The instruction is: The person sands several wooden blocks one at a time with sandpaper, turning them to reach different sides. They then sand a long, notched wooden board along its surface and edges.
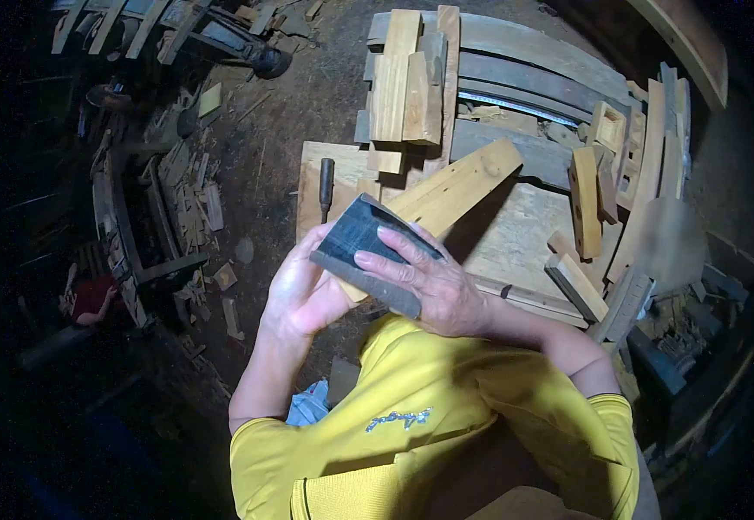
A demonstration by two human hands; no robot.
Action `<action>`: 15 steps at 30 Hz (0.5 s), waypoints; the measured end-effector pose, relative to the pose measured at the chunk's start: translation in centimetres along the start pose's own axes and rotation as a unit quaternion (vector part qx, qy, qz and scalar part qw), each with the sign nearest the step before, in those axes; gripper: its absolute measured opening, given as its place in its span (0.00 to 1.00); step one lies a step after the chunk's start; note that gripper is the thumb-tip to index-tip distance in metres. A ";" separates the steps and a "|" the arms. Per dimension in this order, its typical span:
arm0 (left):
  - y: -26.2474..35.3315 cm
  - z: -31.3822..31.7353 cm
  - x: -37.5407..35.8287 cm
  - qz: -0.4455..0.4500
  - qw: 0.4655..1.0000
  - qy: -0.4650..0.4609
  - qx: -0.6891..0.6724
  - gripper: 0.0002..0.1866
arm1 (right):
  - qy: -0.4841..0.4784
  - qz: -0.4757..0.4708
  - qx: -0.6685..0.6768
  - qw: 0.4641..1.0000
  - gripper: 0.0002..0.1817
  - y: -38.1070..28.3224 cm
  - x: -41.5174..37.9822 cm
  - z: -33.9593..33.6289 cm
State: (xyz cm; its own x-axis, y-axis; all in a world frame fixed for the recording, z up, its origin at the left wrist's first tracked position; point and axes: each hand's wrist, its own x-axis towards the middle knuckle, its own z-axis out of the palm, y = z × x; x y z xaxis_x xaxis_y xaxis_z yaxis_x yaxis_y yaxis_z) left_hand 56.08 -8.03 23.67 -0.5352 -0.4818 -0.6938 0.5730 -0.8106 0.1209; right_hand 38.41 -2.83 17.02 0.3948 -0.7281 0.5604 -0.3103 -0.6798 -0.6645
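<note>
A dark grey-black sheet [353, 230], bent along its lower edge and looking like sandpaper, is between my two hands in front of my chest. My right hand [437, 286] lies across its face, fingers over the front and the rest wrapped round the right side. At its left edge my left hand [299, 290] grips it, palm turned up; most of those fingers are hidden behind. Behind the sheet runs a pale wooden board [468, 178], angled up to the right, its lower end showing under the sheet. Whether my hands also grip the board cannot be seen.
A screwdriver-like tool [326, 184] with a dark handle lies left of the board. Stacked wooden blocks [398, 87] stand at the back of the bench [524, 230]. Notched wood pieces [587, 204] lie to the right. Scraps [208, 204] litter the floor; another person [93, 299] is far left.
</note>
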 end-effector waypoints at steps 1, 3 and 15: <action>-0.1 0.2 0.1 -0.005 1.000 -0.003 -0.001 0.16 | -0.006 0.013 0.015 1.000 0.30 0.0 -0.2 0.2; -0.3 0.3 0.1 0.002 1.000 0.017 0.013 0.16 | -0.012 0.035 0.023 0.999 0.33 -0.3 -0.4 -0.1; -0.9 2.5 0.4 -0.003 0.996 0.090 0.023 0.23 | 0.055 0.091 -0.130 0.986 0.05 5.0 -2.9 -0.5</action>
State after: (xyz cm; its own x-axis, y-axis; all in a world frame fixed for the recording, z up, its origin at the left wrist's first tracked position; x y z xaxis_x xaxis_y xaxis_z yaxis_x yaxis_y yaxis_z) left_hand 53.83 -8.34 25.06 -0.4163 -0.4133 -0.8098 0.5384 -0.8298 0.1467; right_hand 35.30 -4.15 12.28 0.2195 -0.8355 0.5037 -0.5846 -0.5260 -0.6178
